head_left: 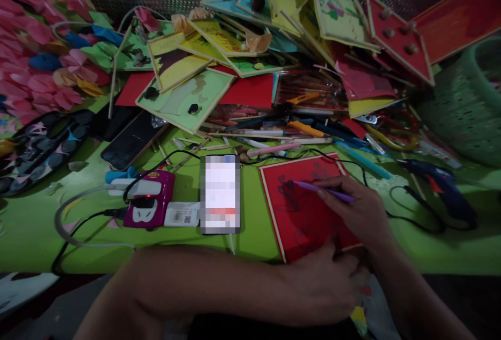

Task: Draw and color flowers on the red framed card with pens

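A red card (313,215) framed with thin wooden sticks lies at the front edge of the green table, with flowers drawn on it in dark lines. My right hand (358,204) is closed around a purple pen (332,192), its tip at a drawn flower in the card's upper left. Across the card's lower edge lies my left hand (329,280), fingers bent and gripping that edge; some of its fingertips are hidden. Left of the card, a phone (219,194) with a lit, blurred screen rests on the table.
A purple power strip (151,199) with chargers and cables sits left. At right lie a glue gun (442,189) and scissors (391,134), beside a green basket (462,100). Framed pictures (188,97) and pens (270,132) pile up behind; pink paper flowers (35,43) fill the far left.
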Available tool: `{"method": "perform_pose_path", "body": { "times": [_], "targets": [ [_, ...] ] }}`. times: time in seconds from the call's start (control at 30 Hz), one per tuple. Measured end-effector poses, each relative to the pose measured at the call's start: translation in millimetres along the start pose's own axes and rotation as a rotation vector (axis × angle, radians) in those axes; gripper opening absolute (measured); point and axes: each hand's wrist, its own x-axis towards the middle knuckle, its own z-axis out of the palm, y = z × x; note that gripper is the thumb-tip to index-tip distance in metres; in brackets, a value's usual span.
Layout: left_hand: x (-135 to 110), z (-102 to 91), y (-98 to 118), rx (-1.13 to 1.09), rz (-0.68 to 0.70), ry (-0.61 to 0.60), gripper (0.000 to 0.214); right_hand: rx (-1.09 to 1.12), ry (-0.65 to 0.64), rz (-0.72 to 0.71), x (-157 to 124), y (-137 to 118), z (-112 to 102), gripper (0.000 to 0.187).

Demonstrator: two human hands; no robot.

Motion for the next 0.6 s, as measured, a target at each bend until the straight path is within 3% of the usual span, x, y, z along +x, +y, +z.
{"method": "perform_pose_path", "body": {
  "times": [0.6],
  "targets": [
    [0.9, 1.6, 0.9, -0.008, -0.02, 0.046, 0.04, 0.009, -0.044, -0.004, 1.7, -6.6, -1.2, 0.012]
  ]
}}
